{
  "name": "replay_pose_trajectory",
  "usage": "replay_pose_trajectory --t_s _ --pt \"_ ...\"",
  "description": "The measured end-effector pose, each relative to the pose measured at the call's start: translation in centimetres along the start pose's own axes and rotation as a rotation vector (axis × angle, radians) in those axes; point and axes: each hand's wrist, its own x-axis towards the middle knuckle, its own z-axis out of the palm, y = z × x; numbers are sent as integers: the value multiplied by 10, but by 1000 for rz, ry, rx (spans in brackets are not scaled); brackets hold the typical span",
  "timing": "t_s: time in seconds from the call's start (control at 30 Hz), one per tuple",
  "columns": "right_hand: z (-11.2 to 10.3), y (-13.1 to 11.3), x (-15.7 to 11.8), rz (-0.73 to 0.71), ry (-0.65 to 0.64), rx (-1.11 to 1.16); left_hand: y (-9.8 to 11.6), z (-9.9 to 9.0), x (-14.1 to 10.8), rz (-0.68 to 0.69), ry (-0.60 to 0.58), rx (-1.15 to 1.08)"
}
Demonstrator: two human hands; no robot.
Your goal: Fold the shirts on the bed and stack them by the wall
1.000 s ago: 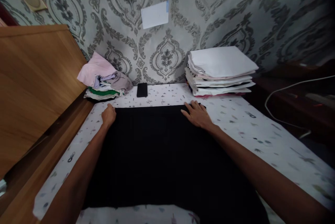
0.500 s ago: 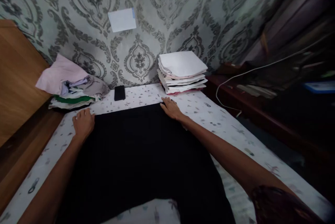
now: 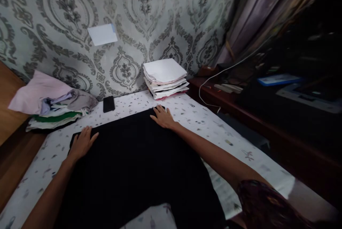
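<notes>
A black piece of clothing point(image 3: 133, 164) lies spread out over a white patterned sheet point(image 3: 203, 122), its far edge running across between my hands. My left hand point(image 3: 82, 142) rests flat on its far left corner, fingers stretched out. On the far right corner lies my right hand point(image 3: 163, 116), palm down with the fingers spread. The near part of the cloth divides around a patch of the sheet at the bottom, and the rest runs out of view.
Behind stands a stack of folded white clothes point(image 3: 165, 75). A looser pile of clothes point(image 3: 50, 100) sits at the left, with a black phone point(image 3: 108, 104) beside it. Wooden furniture point(image 3: 10, 172) borders the left; a dark red ledge point(image 3: 240, 111) with a white cable point(image 3: 201, 93) borders the right.
My left hand has moved from beside the black cloth's left corner onto it, its fingers straighter. My right hand's fingers have spread on the cloth. The view has turned to the right.
</notes>
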Motion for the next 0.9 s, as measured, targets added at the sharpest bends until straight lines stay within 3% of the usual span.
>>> replay_pose_trajectory --t_s 0.13,0.27,0.47,0.9 --pt "-5 14 0 33 -41 98 -6 -1 -4 -38 -15 36" --pt "-16 27 5 81 -2 194 -7 -6 -13 -30 -43 55" --pt "-32 43 2 85 90 216 0 -7 -17 -159 48 -66" --pt "-21 41 17 113 67 170 11 -14 -19 -210 28 -111"
